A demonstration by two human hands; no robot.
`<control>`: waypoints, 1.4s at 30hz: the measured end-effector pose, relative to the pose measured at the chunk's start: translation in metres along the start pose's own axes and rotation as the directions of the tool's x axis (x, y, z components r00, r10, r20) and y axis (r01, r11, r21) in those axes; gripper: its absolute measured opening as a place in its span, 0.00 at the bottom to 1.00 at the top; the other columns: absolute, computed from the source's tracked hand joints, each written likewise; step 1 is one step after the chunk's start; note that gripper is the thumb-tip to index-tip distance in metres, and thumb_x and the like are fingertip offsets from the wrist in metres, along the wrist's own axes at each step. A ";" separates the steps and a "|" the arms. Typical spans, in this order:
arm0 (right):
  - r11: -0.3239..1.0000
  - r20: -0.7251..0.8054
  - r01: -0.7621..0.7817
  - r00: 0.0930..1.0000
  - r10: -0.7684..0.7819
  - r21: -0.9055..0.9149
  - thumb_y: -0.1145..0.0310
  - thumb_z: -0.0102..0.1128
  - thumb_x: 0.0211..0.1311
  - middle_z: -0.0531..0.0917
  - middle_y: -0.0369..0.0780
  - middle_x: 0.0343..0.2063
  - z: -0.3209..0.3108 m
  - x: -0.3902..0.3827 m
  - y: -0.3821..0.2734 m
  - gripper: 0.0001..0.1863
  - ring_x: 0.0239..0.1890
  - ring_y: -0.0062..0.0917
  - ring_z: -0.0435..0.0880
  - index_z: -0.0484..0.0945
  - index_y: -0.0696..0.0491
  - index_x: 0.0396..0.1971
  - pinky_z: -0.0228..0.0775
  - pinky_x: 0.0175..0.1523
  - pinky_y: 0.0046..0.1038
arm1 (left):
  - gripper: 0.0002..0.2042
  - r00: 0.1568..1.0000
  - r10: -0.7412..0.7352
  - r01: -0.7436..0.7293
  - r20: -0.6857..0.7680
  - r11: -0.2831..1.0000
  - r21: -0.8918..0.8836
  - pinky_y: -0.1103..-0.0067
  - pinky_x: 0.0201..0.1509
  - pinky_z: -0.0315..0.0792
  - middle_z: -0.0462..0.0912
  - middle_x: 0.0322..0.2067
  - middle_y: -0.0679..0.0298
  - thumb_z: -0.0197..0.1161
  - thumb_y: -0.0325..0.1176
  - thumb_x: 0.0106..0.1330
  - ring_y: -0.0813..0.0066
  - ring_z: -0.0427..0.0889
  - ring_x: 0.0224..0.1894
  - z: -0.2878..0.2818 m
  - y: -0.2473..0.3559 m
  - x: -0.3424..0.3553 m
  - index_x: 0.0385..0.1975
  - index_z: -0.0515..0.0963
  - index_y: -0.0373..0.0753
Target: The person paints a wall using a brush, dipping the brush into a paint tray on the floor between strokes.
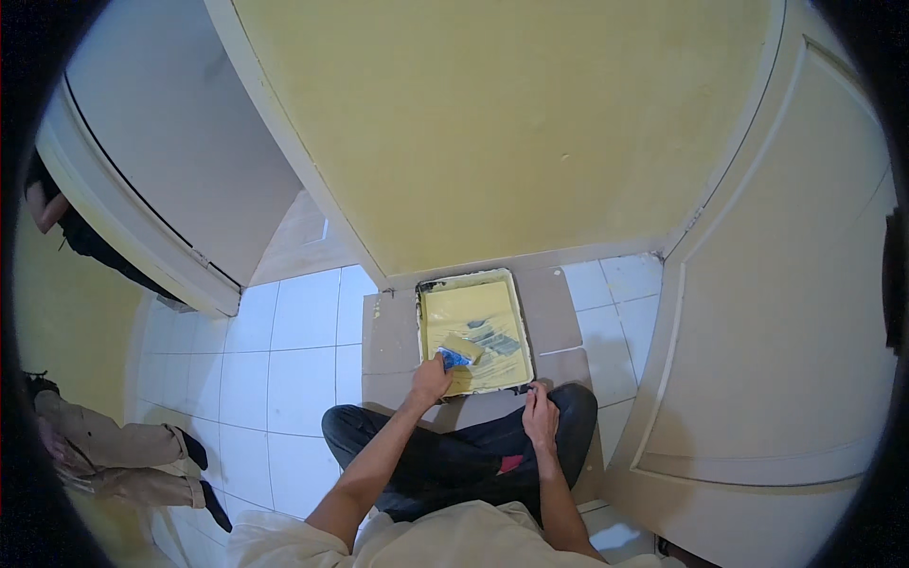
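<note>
A paint tray (519, 317) with a smeared, pale rim lies in front of my crossed legs, with yellow paint over its bottom. Dark streaks show through the paint in its middle. My left hand (433, 378) is closed around a wide paintbrush (462, 349) with a blue part and yellow-coated bristles. The bristles are down in the near half of the tray. At the tray's near right corner, my right hand (541, 417) has its fingers closed on the edge.
Brown cardboard (390, 331) lies under the tray on white floor tiles (303, 383). Ahead rises a yellow wall (530, 142). A pale door (767, 350) stands close on the right, another door (180, 142) at left. Two people are at the far left, one in beige trousers (142, 445).
</note>
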State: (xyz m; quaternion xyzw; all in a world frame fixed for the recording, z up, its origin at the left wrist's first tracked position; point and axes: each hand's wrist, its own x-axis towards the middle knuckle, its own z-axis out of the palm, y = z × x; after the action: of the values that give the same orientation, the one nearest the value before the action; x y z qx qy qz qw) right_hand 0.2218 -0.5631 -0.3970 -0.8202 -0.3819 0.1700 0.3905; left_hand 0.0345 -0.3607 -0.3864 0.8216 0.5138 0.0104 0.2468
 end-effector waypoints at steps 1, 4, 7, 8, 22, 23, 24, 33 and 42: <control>1.000 0.003 -0.003 1.000 0.003 0.016 0.63 0.47 0.70 0.83 0.52 0.33 0.001 -0.001 0.000 0.13 0.37 0.52 0.82 0.74 0.53 0.47 0.72 0.42 0.49 | 0.20 1.000 -0.003 0.003 -0.021 1.000 0.006 0.55 0.41 0.77 0.82 0.31 0.41 0.62 0.41 0.61 0.42 0.83 0.36 0.001 -0.001 -0.003 0.43 0.73 0.29; 1.000 -0.004 0.002 1.000 -0.002 0.024 0.63 0.47 0.70 0.83 0.52 0.33 0.003 0.001 0.002 0.13 0.37 0.52 0.82 0.74 0.53 0.47 0.71 0.42 0.49 | 0.20 0.999 -0.016 0.016 -0.038 1.000 0.011 0.55 0.41 0.77 0.82 0.31 0.41 0.61 0.41 0.62 0.42 0.83 0.36 -0.001 0.001 -0.004 0.43 0.73 0.30; 0.999 -0.049 0.047 0.998 -0.047 0.000 0.63 0.47 0.70 0.84 0.52 0.32 0.000 -0.003 0.002 0.13 0.36 0.51 0.82 0.74 0.54 0.46 0.72 0.41 0.49 | 0.20 0.999 -0.041 0.041 -0.035 0.999 -0.008 0.55 0.42 0.76 0.82 0.32 0.42 0.62 0.41 0.61 0.42 0.82 0.37 -0.002 0.009 -0.008 0.44 0.73 0.30; 0.996 -0.074 0.088 0.993 -0.089 -0.010 0.63 0.47 0.70 0.84 0.52 0.31 0.002 -0.002 0.002 0.13 0.35 0.51 0.83 0.74 0.54 0.46 0.72 0.40 0.48 | 0.20 0.997 -0.068 0.067 -0.040 0.997 -0.023 0.55 0.42 0.76 0.82 0.32 0.42 0.62 0.42 0.62 0.43 0.82 0.37 -0.001 0.006 -0.008 0.45 0.73 0.31; 1.000 -0.041 -0.003 0.999 0.003 -0.015 0.60 0.48 0.69 0.84 0.52 0.30 0.005 -0.007 0.001 0.13 0.35 0.51 0.82 0.76 0.51 0.43 0.72 0.42 0.49 | 0.22 0.996 -0.076 0.077 -0.042 0.997 0.016 0.54 0.44 0.76 0.83 0.33 0.44 0.60 0.46 0.63 0.43 0.82 0.38 0.004 -0.007 -0.016 0.49 0.72 0.34; 1.000 -0.016 -0.009 1.000 0.008 -0.029 0.59 0.48 0.69 0.84 0.52 0.31 0.004 -0.006 0.003 0.14 0.36 0.50 0.83 0.75 0.51 0.45 0.72 0.41 0.50 | 0.21 0.998 -0.050 0.050 -0.039 0.999 0.006 0.54 0.43 0.76 0.83 0.33 0.43 0.59 0.45 0.63 0.43 0.83 0.38 0.001 -0.005 -0.017 0.46 0.74 0.33; 0.999 0.008 -0.014 1.000 0.015 -0.043 0.59 0.47 0.69 0.84 0.52 0.31 0.003 -0.006 0.004 0.15 0.36 0.49 0.83 0.75 0.52 0.46 0.72 0.41 0.50 | 0.19 0.999 -0.023 0.023 -0.035 1.000 -0.003 0.53 0.43 0.76 0.83 0.33 0.42 0.58 0.44 0.63 0.43 0.83 0.38 -0.003 -0.002 -0.018 0.42 0.75 0.32; 0.994 0.023 -0.062 0.998 0.065 -0.093 0.52 0.44 0.71 0.83 0.55 0.28 -0.010 -0.012 -0.017 0.21 0.33 0.55 0.81 0.77 0.50 0.51 0.73 0.39 0.53 | 0.21 0.999 -0.028 0.029 -0.041 0.999 0.020 0.55 0.43 0.77 0.83 0.33 0.41 0.57 0.44 0.64 0.42 0.83 0.38 0.011 -0.014 -0.009 0.48 0.74 0.32; 0.998 -0.045 -0.006 0.999 0.003 -0.063 0.52 0.43 0.71 0.83 0.55 0.28 -0.003 -0.015 -0.009 0.19 0.33 0.55 0.81 0.76 0.49 0.49 0.72 0.39 0.53 | 0.21 0.999 0.052 -0.052 -0.003 0.999 -0.013 0.54 0.43 0.77 0.82 0.33 0.41 0.57 0.43 0.64 0.41 0.83 0.38 0.010 -0.012 -0.008 0.49 0.72 0.33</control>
State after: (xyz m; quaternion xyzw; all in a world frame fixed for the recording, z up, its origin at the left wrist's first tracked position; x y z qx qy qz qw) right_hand 0.2100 -0.5723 -0.3882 -0.8365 -0.3765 0.1403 0.3726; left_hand 0.0237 -0.3672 -0.3986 0.8331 0.4925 0.0213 0.2511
